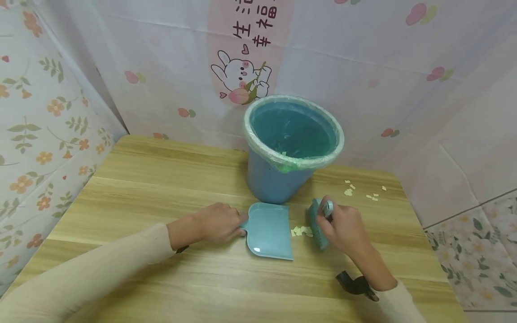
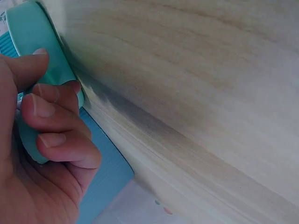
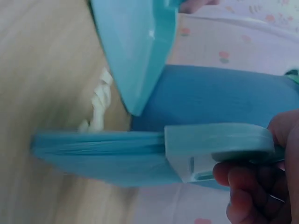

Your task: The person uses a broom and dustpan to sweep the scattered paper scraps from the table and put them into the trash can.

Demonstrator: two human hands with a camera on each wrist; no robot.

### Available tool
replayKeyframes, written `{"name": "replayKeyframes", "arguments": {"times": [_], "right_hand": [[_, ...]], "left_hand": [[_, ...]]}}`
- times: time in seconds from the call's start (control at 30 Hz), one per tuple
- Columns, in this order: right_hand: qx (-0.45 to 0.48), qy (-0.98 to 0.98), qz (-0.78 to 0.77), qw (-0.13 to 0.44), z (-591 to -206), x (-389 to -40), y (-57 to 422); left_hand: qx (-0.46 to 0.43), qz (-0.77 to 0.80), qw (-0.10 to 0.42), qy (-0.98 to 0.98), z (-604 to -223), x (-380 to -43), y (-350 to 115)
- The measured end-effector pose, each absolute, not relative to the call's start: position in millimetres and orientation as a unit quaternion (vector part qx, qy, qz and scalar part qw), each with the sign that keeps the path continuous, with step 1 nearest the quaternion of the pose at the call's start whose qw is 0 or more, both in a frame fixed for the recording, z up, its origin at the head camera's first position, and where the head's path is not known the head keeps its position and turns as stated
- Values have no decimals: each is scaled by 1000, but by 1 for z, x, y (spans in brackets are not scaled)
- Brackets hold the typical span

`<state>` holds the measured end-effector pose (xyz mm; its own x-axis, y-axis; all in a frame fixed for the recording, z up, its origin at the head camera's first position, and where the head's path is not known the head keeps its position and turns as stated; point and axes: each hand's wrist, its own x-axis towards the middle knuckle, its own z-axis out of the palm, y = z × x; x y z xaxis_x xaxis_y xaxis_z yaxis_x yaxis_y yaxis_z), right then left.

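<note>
A light-blue dustpan lies on the wooden table with its open edge facing right. My left hand grips its short handle; in the left wrist view the fingers curl around that handle. My right hand holds a small blue brush by its handle, bristles down at the table. Between dustpan lip and brush lies a small pile of pale yellow paper scraps. In the right wrist view the bristles stand right beside the scraps.
A blue bin with a clear liner over its rim stands just behind the dustpan. More paper scraps lie scattered at the table's back right. A printed curtain hangs behind the table.
</note>
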<state>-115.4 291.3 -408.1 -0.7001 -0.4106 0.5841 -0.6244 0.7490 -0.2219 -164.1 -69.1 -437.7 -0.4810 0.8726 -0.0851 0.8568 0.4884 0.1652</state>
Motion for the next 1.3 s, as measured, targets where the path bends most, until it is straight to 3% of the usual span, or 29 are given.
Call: {"name": "replayKeyframes", "arguments": {"times": [0.37,0.67,0.83,1.3], "right_hand": [[258,-919,154,255,-395,-111,308],[285,-926,106,223,-396,-113,316],[306,-926,109,191,-402,-116,305],[340,-889,210,224,-417,-121,254]], "left_hand": [[482,54,111,867,-434,-167,-62],[488,16,91,868,-427,-168,-56],[487,0,85,869,-426,-168,-53],[484,12,101,869,-426,-168,-56]]}}
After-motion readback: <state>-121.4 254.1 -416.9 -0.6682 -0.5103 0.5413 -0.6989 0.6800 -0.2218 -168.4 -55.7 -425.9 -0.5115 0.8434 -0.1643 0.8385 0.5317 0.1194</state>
